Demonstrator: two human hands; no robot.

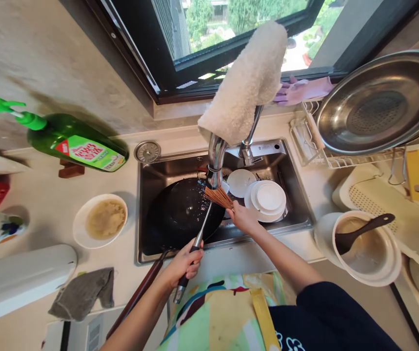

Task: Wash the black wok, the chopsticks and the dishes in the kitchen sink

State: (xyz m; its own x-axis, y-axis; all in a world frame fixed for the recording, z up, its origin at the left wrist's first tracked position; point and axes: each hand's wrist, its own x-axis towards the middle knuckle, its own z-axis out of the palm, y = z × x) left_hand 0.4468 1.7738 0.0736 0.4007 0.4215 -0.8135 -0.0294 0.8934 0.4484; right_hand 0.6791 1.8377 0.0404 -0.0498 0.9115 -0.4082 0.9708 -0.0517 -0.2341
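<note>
Hands meet over the steel sink [172,168] in the middle of the frame. The left hand [185,261], low and centre, is closed around the shaft of a long metal utensil [199,239], which slants up and to the right over the black wok [174,214]. The wok lies in the left half of the sink, and its reddish handle [139,292] sticks out toward the lower left. The right hand [243,218], just right of centre, pinches a bamboo brush [218,196], and the bristles fan out against the upper end of the utensil (its head is hidden behind them, so its shape cannot be told).

A chrome tap [214,156] stands right above the brush, with a white fluffy cloth [246,83] draped over it. White plates [268,197] are stacked in the right half of the sink, beside the right hand. At left of the frame, on the counter, sit a white bowl [78,229] of pale liquid and a green bottle [77,144] lying tilted; a grey rag [83,292] is at lower left. A steel colander [377,102] fills the upper right, and a pot [388,273] holding a dark spoon [363,231] sits at lower right.
</note>
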